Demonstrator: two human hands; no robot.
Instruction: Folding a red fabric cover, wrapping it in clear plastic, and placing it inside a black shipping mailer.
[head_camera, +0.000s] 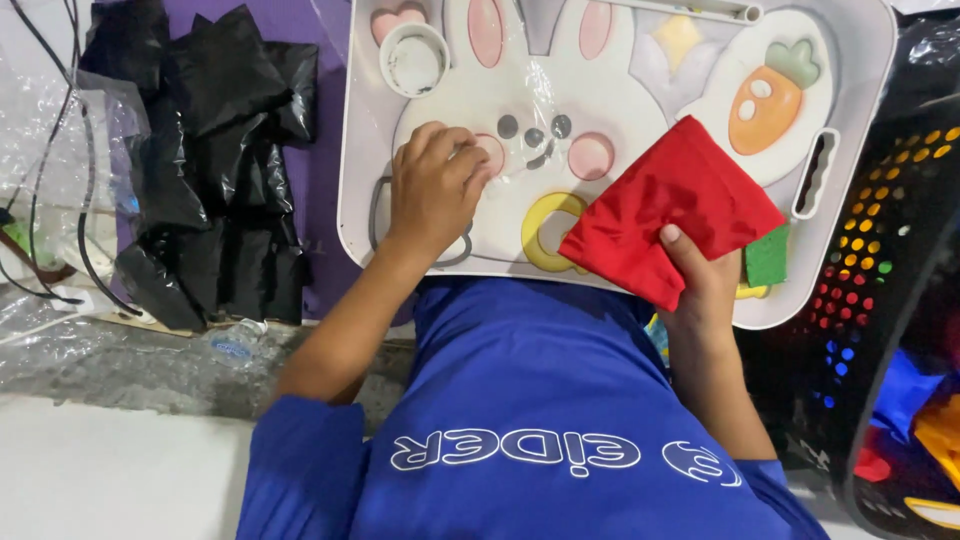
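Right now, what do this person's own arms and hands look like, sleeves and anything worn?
Both arms are bare from above the elbow down. The left hand and right hand wear no gloves, and no rings, watch or bracelets show. The short sleeves belong to a bright blue shirt with white lettering and a small white emblem across it. Fingernails are short and unpainted where visible.

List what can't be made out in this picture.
- Head view: what the left hand pinches on the clear plastic over the tray; its fingers cover it.
- Yellow ring: partly hidden under the red cloth that the right hand holds.
- Black basket: contents cut off by the right edge.
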